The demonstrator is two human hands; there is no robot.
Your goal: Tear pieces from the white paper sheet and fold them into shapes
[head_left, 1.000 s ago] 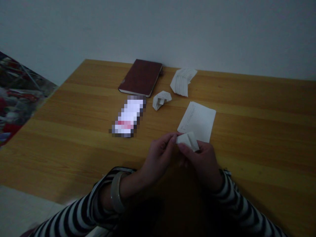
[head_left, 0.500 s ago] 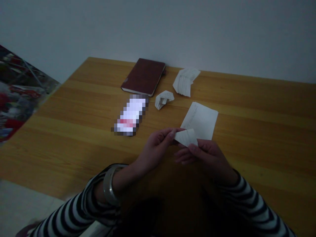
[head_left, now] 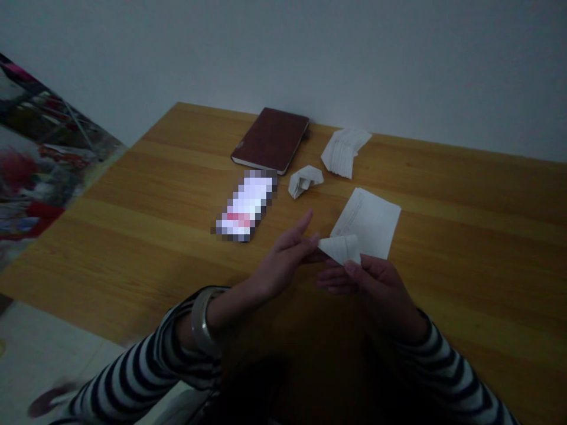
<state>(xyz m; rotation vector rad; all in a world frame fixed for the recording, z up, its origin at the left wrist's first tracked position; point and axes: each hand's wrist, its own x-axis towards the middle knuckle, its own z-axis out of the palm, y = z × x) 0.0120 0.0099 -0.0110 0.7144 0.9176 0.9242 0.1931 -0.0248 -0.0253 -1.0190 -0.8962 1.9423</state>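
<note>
Pinching the folded paper (head_left: 341, 248) just beside the flat sheet (head_left: 374, 218), the right hand (head_left: 381, 286) is clamping its edge; the left hand (head_left: 283, 260) is loosening its earlier pinch, forefinger straightening, fingertips only touching the paper's tip.

Left hand (head_left: 280, 262) reaches forward-right, fingers loosely extended, index finger lifted above rest (thumb hidden underneath). Right hand (head_left: 380, 284) turned palm-up, thumb pressed onto curled fingers in pinch. Forearms angle inward; fingertips of both hands close together.
</note>
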